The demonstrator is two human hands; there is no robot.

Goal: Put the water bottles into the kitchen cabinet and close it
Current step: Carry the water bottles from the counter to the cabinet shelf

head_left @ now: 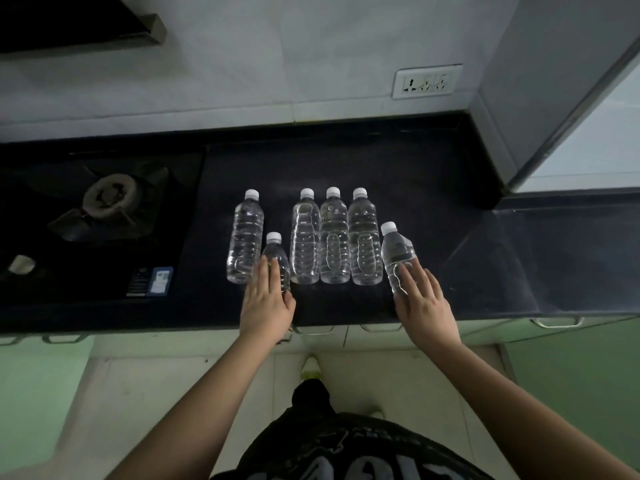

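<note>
Six clear water bottles with white caps stand on the black counter [433, 174]. A tall bottle [245, 237] stands apart on the left, and a row of three tall bottles [334, 233] stands in the middle. My left hand [266, 303] holds a small bottle [277, 252] low down, fingers across its front and thumb on its right side. My right hand [422, 299] holds another small bottle [396, 252] at the right end, thumb at its base and fingers spread over its right side. The lower cabinets [346, 336] under the counter edge look closed.
A gas hob [107, 199] fills the counter's left part. A wall socket [427, 81] sits on the back wall. A grey column [540, 81] juts out at the right, with a lower counter stretch [554, 258] beside it. Metal cabinet handles [557, 322] line the counter's front edge.
</note>
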